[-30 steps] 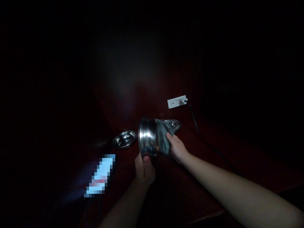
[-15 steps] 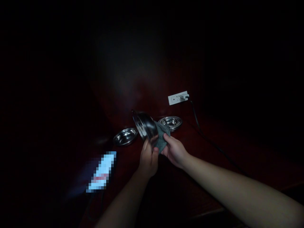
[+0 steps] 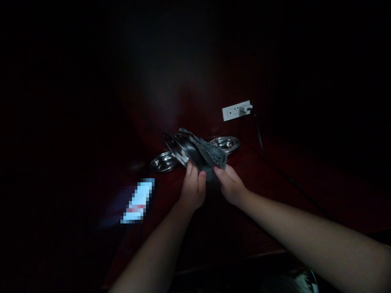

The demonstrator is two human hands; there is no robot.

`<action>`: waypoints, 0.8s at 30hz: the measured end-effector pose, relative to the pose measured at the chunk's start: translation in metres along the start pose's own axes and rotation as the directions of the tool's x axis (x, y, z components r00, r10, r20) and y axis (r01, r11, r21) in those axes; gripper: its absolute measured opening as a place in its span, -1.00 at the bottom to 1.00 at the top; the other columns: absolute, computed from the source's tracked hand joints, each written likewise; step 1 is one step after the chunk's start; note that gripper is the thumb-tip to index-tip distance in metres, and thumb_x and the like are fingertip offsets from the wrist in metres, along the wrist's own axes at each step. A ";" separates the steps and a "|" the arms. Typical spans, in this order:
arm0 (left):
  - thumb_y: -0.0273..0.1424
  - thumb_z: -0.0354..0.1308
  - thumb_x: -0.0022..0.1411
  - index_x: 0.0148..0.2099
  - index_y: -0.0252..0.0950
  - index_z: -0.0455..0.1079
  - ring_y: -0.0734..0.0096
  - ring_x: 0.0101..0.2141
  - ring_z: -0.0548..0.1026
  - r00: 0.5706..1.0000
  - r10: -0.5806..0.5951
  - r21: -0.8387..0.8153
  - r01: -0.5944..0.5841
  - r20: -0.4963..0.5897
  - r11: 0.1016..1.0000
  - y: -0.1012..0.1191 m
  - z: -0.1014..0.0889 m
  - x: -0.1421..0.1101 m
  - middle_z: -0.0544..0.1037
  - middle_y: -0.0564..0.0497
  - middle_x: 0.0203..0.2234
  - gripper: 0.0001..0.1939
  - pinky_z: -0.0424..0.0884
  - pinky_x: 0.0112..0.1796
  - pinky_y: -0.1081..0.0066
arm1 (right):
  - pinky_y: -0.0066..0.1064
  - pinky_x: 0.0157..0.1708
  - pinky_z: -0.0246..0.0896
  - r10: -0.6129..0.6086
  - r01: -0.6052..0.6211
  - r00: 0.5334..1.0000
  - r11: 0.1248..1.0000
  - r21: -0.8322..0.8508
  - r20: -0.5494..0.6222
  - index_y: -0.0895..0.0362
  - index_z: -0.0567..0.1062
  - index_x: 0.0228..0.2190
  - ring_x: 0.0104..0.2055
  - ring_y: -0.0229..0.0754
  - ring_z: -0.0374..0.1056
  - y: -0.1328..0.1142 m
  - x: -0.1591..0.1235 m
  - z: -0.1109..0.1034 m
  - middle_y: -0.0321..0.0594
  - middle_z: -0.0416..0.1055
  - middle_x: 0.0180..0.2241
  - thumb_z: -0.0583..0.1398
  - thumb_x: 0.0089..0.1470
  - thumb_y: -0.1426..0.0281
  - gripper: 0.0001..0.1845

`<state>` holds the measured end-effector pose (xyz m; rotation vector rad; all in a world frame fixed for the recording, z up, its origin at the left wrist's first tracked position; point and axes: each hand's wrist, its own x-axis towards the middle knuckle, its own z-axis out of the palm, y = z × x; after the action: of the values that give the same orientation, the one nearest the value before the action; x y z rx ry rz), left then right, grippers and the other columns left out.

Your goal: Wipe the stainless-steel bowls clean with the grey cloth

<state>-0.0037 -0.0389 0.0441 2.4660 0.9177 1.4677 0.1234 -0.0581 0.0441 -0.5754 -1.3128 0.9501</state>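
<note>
A shiny metal bowl (image 3: 183, 150) is held tilted on its side above the table, its rim toward the left. My left hand (image 3: 194, 185) grips its lower edge, fingers and thumb closed on it. My right hand (image 3: 230, 183) is closed on a grey-green cloth (image 3: 210, 152), which lies against the bowl's outer side with its upper edge sticking up. Behind to the left rests another metal bowl (image 3: 161, 162), partly hidden by the held one. More metal bowls, nested in a stack (image 3: 227, 143), stand behind my right hand.
A lit, pixelated screen (image 3: 139, 203) lies at the left. A white socket plate (image 3: 232, 112) with a plug is on the back wall; its black cable (image 3: 284, 177) runs down to the right across the dark red table (image 3: 262, 211). Much of the surroundings is dark.
The cloth has swung up and over the bowl's outer side, with more of it spread out. The bowl remains in my left hand. The view has shifted slightly.
</note>
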 end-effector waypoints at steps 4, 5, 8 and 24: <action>-0.41 -0.21 0.31 0.14 -0.32 0.13 0.22 0.11 0.21 1.000 -0.001 0.004 0.001 0.004 1.000 0.002 0.002 0.002 0.26 -0.19 0.08 -0.61 0.10 0.13 0.10 | -0.22 0.21 -0.11 -0.157 0.171 0.983 0.972 -0.160 0.098 0.05 0.40 0.00 0.19 -0.07 0.09 -0.007 0.000 -0.003 -0.21 0.31 0.07 0.07 0.08 0.15 -0.53; -0.41 -0.21 0.30 0.15 -0.32 0.11 0.22 0.10 0.22 1.000 -0.007 -0.001 0.007 0.007 1.000 0.002 0.002 0.002 0.26 -0.20 0.08 -0.61 0.13 0.12 0.10 | -0.23 0.23 -0.18 -0.209 0.231 0.970 0.954 -0.191 0.126 0.04 0.37 0.02 0.23 -0.09 0.02 -0.009 0.001 -0.003 -0.23 0.26 0.11 0.06 0.09 0.15 -0.52; -0.40 -0.21 0.30 0.14 -0.33 0.13 0.21 0.07 0.26 0.999 0.024 -0.015 -0.024 0.030 1.000 0.001 0.001 0.001 0.31 -0.21 0.04 -0.62 0.19 0.08 0.09 | -0.18 0.26 -0.28 -0.289 0.347 0.930 0.894 -0.282 0.227 0.03 0.25 0.12 0.28 -0.11 -0.11 -0.011 0.004 -0.006 -0.27 0.07 0.22 0.01 0.14 0.18 -0.48; -0.34 -0.28 0.30 -0.32 -0.31 0.28 0.34 -0.39 0.37 0.978 0.210 -0.052 -0.211 -0.017 0.976 0.008 -0.007 -0.011 0.38 -0.06 -0.47 -0.66 0.34 -0.33 0.29 | -0.12 0.18 -0.09 -0.375 0.358 0.925 0.812 -0.461 0.057 0.05 0.25 0.10 0.20 -0.02 0.06 0.000 0.018 -0.022 -0.19 0.18 0.16 -0.05 0.16 0.11 -0.47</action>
<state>-0.0095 -0.0527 0.0424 2.5838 0.6249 1.5476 0.1440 -0.0396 0.0496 -0.6657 -1.5603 0.2953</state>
